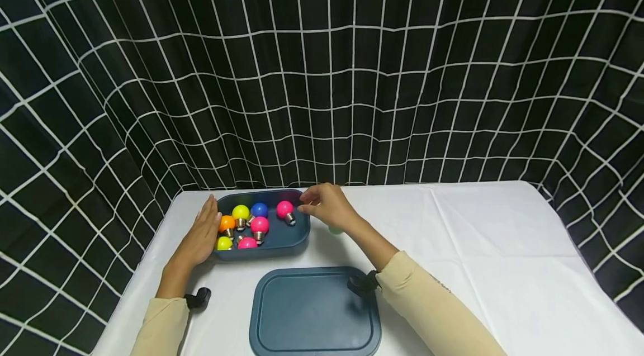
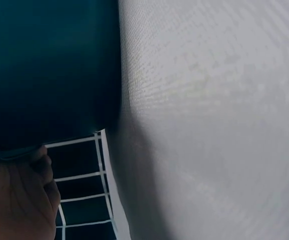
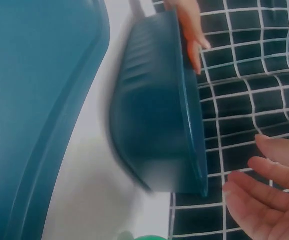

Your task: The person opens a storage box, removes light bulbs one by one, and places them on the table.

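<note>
A dark blue bin point(image 1: 282, 254) holds several colored light bulbs: pink point(image 1: 284, 209), blue point(image 1: 259, 210), yellow point(image 1: 241, 212) and orange point(image 1: 227, 224) ones. My left hand point(image 1: 200, 236) rests with straight fingers along the bin's left end; in the left wrist view, part of this hand point(image 2: 19, 200) shows beside the bin wall. At the bin's right end hovers my right hand point(image 1: 329, 205), its fingers loosely bent. The right wrist view shows that hand point(image 3: 269, 192) with parted fingers holding nothing, a gap between it and the bin's rim.
A flat dark blue lid point(image 1: 316, 311) lies in front of the bin on the white tablecloth point(image 1: 483, 266). Something green point(image 1: 335, 229), partly hidden by my right wrist, is on the cloth right of the bin. A black gridded curtain point(image 1: 352, 65) hangs behind and on both sides.
</note>
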{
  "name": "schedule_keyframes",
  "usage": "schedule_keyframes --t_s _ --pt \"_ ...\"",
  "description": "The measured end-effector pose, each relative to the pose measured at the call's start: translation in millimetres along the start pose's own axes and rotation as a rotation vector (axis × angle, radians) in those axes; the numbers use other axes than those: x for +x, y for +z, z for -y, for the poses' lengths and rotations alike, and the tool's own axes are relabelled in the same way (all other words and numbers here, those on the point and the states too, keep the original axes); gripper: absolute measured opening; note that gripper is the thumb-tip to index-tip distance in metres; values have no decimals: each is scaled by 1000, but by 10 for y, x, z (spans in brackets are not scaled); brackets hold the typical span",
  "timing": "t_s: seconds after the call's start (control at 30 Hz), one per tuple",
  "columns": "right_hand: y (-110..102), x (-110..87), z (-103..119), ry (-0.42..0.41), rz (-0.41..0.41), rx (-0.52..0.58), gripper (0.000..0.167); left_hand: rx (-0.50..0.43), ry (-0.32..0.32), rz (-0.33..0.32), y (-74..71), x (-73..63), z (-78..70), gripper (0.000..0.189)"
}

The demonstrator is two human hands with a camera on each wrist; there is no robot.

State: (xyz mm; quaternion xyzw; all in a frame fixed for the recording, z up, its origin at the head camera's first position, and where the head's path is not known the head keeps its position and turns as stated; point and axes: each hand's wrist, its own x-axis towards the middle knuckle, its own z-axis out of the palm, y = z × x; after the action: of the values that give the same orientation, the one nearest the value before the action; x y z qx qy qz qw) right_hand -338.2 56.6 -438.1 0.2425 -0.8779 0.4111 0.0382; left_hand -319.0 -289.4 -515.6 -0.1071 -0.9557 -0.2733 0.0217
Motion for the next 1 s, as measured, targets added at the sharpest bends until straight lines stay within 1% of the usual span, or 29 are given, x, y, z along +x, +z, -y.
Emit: schedule_keyframes --t_s 0.2,0.37,0.57,0.8,0.87,1.0 --pt "66 18 -10 -32 8 7 20 3 -9 1 11 -30 12 69" --pt "103 24 -44 -40 16 16 21 4 -2 -6 15 -28 0 67" --pt "129 54 -31 -20 36 16 23 0 -9 -1 -10 -15 -13 67" --pt "201 74 -29 8 26 -7 22 -19 14 -10 -25 -4 -10 65" --pt "224 79 -26 16 26 -5 22 -20 9 -4 -22 -10 -8 67" --pt "253 103 0 3 24 6 22 -21 -4 1 -11 -17 -11 69"
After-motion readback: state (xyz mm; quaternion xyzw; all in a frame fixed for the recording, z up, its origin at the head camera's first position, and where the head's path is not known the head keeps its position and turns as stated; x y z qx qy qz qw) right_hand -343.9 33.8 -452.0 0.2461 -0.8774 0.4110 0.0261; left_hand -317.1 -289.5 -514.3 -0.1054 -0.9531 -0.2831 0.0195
